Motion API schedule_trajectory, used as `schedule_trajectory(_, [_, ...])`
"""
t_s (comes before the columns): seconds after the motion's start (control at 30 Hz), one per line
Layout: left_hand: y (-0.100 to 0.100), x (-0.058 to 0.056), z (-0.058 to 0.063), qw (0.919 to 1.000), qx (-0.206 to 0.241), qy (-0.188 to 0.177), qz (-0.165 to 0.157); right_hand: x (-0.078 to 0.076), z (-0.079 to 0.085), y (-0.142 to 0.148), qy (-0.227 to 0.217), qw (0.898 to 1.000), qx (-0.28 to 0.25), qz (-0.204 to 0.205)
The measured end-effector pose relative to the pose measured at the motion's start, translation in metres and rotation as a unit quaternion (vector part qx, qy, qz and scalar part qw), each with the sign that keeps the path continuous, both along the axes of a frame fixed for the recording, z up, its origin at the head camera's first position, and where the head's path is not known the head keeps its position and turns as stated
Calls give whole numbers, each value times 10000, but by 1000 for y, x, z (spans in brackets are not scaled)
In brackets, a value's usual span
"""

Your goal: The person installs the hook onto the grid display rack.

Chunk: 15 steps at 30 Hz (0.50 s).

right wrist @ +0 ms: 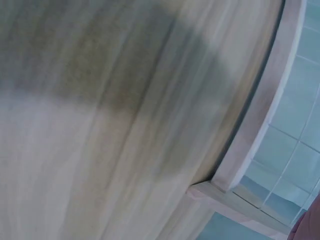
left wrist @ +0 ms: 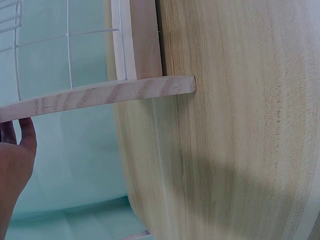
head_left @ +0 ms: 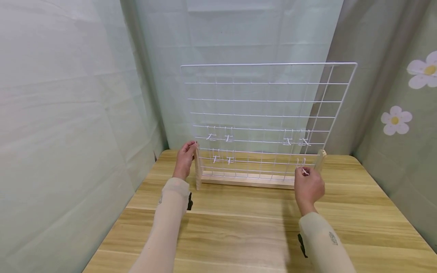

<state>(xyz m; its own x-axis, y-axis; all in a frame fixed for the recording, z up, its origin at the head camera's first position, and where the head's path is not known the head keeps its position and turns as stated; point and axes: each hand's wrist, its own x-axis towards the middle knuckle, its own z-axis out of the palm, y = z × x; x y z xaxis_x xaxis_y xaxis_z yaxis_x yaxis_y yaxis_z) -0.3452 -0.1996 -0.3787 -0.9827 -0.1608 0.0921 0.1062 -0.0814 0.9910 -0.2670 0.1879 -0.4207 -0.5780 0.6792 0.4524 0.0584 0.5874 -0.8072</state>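
Observation:
A white wire grid rack (head_left: 269,101) stands upright in a pale wooden base (head_left: 246,180). My left hand (head_left: 184,159) holds the top of the wooden side post (head_left: 198,170) at the rack's left end; in the left wrist view its fingers (left wrist: 29,132) lie against the post's outer face. A white double hook (head_left: 304,160) is pinched in my right hand (head_left: 308,187), low at the right of the grid and overlapping its wires. Other white hooks hang on the grid: an upper left pair (head_left: 228,138), an upper right pair (head_left: 288,141) and a lower left pair (head_left: 230,160).
The rack stands toward the back of a wood-grain table (head_left: 235,235). Pale green curtains (head_left: 82,113) surround it on the left and behind. The right post (head_left: 320,159) rises just beyond my right hand. White flowers (head_left: 395,120) decorate the right curtain.

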Motion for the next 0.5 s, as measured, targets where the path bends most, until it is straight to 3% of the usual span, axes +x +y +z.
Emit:
schedule_trajectory(0.17, [-2, -9, -10, 9998, -124, 120, 115, -4, 8, 2, -53, 9999, -62, 67])
schedule_trajectory(0.5, [-3, -11, -12, 9998, -140, 54, 102, -13, 10, 1, -97, 9997, -201, -28])
